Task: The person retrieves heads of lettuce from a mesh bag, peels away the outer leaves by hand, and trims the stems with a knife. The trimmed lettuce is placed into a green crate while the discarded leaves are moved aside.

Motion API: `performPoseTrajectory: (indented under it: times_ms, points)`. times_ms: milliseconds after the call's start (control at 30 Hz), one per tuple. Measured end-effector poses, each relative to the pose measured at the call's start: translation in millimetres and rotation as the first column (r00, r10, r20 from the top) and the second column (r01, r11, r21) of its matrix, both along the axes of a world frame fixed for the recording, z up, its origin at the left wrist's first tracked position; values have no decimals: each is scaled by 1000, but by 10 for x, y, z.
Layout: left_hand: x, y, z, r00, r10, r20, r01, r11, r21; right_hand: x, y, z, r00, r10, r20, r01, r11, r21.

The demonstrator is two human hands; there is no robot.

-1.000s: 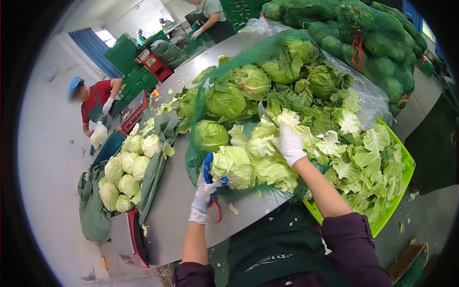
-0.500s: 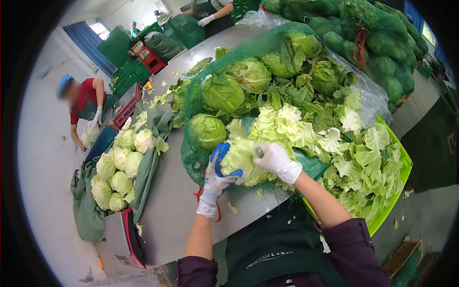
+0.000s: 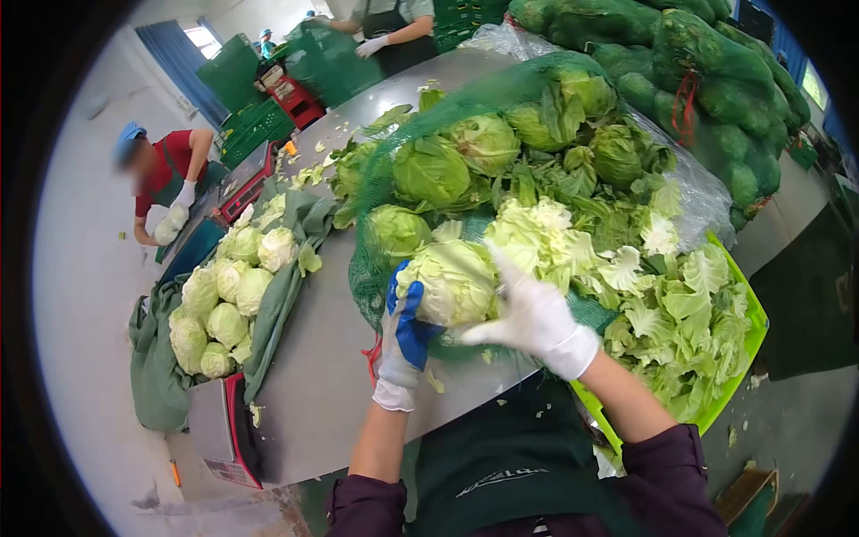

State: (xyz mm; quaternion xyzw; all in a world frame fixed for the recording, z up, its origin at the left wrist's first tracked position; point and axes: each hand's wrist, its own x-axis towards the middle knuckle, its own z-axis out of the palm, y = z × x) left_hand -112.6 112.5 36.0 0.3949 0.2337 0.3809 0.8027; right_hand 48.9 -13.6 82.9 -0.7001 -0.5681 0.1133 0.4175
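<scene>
My left hand (image 3: 407,331), in a white and blue glove, holds a pale green cabbage (image 3: 452,282) from its left side. On the cabbage's right is my right hand (image 3: 537,318) in a white glove, its thumb and fingers spread apart and slightly blurred. Behind the cabbage, a green mesh bag (image 3: 367,259) lies open with several darker green cabbages (image 3: 431,170) in it. Loose pale leaves (image 3: 528,228) are heaped just beyond my right hand.
A bright green crate (image 3: 747,309) of leaves stands at the right. At the left, a dark green sack (image 3: 157,376) holds several trimmed cabbages (image 3: 228,322) beside a scale (image 3: 219,430). Full mesh bags (image 3: 716,107) are piled behind. A person (image 3: 174,179) works across the table; another (image 3: 394,36) stands farther back.
My right hand has opened and its fingers have spread away from the cabbage. The cabbage in my left hand looks rounder and faces me more. The view has shifted slightly.
</scene>
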Motion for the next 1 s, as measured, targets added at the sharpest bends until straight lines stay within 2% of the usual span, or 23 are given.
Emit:
performPoseTrajectory:
  times_ms: [67, 100, 167, 200, 267, 333, 367, 433, 467, 533, 567, 633, 700, 733, 800, 833, 900, 933, 967, 1000]
  points:
    - [49, -125, 0, 997, 15, -82, -13, 1000, 19, -64, 43, -302, 976, -45, 212, 48, 999, -6]
    - [70, -164, 0, 993, 18, -120, -15, 1000, 22, -18, 55, -446, 976, -52, 211, 55, 998, -11]
    - [69, -97, -212, 993, 13, -117, -8, 999, 47, 129, 84, -617, 999, 40, 16, -41, 996, 73]
    - [43, -57, -297, 993, 13, -115, -4, 997, 78, 201, 88, -503, 987, -18, -157, 18, 1000, -6]
    - [-25, 30, -301, 991, 3, -133, 11, 994, 106, 430, 108, -445, 922, -166, -349, 132, 984, -117]
    - [-122, 159, -340, 973, -106, -205, 125, 989, 83, 709, 249, -628, 844, -337, -417, 300, 942, -153]
    - [-146, 221, -388, 974, -102, -204, 122, 989, 88, 847, 303, -759, 846, -332, -417, 297, 943, -148]
    - [-148, 302, -403, 994, 89, -69, -73, 976, 203, 1036, 350, -909, 752, -641, -150, 611, 765, -203]
    - [-140, 290, -376, 994, 90, -68, -74, 975, 208, 1078, 318, -933, 753, -640, -153, 611, 766, -200]
    - [-72, 156, -167, 925, 213, -313, -23, 856, 516, 1053, 210, -853, 669, -743, 5, 735, 660, -152]
    - [-73, 179, -239, 829, 359, -428, 40, 725, 687, 1027, 200, -927, 684, -730, 15, 730, 683, -32]
    - [-6, 113, -163, 838, 354, -415, 47, 711, 702, 600, 96, -391, 809, -539, -234, 552, 833, -11]
    - [49, 78, -106, 831, 372, -414, 68, 671, 739, 250, 114, -295, 912, -368, -183, 344, 927, -149]
    - [63, 90, -127, 832, 372, -411, 66, 670, 739, 100, 187, -427, 912, -369, -180, 346, 927, -147]
    - [76, 143, -167, 807, 395, -438, 143, 589, 795, -53, 440, -847, 931, -361, -53, 365, 926, 95]
    - [122, 79, -140, 785, 434, -442, 122, 591, 797, -16, 513, -890, 931, -361, -55, 365, 925, 102]
    - [67, 114, -265, 810, 424, -405, 110, 569, 815, 86, 650, -987, 833, -492, -252, 434, 864, -255]
    - [48, 138, -326, 834, 409, -370, 95, 554, 827, 186, 711, -1056, 836, -487, -254, 428, 867, -256]
    - [14, 185, -380, 854, 440, -278, 106, 376, 920, 310, 746, -1130, 862, -478, -167, 429, 864, -262]
    - [-40, 229, -376, 852, 441, -284, 110, 379, 919, 392, 760, -1151, 880, -468, -79, 434, 861, -264]
